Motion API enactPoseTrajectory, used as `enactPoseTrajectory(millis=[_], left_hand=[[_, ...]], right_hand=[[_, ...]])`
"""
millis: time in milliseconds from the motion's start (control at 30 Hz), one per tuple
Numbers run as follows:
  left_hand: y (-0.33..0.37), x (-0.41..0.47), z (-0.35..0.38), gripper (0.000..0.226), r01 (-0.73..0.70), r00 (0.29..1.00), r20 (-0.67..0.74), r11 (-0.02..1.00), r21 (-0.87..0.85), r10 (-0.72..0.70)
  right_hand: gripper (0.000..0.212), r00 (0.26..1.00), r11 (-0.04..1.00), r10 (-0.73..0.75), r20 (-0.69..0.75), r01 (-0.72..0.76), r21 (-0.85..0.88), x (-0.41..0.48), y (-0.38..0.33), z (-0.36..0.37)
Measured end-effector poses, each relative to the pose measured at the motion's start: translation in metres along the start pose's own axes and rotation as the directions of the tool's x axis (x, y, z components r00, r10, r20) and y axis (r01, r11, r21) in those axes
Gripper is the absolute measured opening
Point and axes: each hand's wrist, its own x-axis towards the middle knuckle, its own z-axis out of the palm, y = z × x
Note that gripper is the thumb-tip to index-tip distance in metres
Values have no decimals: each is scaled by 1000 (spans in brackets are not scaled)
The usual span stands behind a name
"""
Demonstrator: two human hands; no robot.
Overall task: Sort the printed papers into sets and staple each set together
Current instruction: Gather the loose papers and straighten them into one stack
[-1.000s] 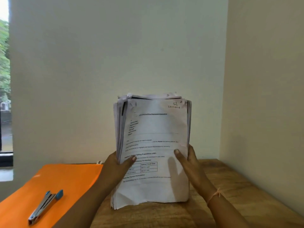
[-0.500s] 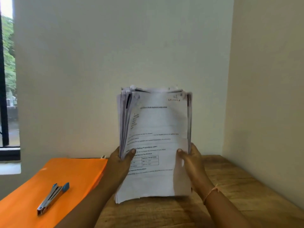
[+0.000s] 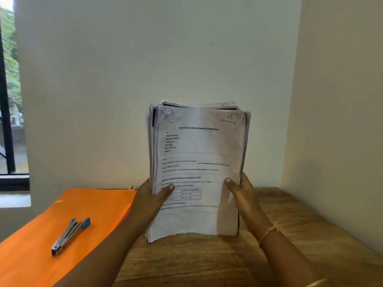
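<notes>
As though edges were to be squared, the paper stack (image 3: 199, 154) was clasped upright, left hand (image 3: 151, 200) curled at eight o'clock, right hand (image 3: 243, 195) at four.

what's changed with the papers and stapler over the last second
Nothing clear: only the view shifted slightly. Both the left hand and right hand still grip the paper stack upright over the wooden table; the stapler still lies on the orange folder.
</notes>
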Motion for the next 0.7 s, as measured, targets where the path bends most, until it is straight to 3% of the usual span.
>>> enactPoseTrajectory(millis=[133, 233, 333, 500, 700], left_hand=[[8, 0, 0, 22, -61, 997, -36, 998, -4, 61], [9, 1, -1, 25, -12, 1000, -21, 998, -61, 11], [2, -2, -1, 24, 68, 997, 51, 997, -42, -66], [2, 0, -4, 27, 30, 998, 49, 998, -49, -28], [-1, -1, 4, 20, -10, 1000, 18, 971, 237, 6]], right_hand=[[26, 997, 997, -61, -48, 63, 47, -1, -6, 3], [27, 996, 996, -66, -59, 69, 57, -1, -4, 2], [25, 999, 1000, 15, -32, -15, 22, -5, 4, 2], [26, 999, 999, -21, -35, 22, 27, -1, -1, 0], [15, 995, 993, 98, 3, -97, -60, -5, 16, -3]])
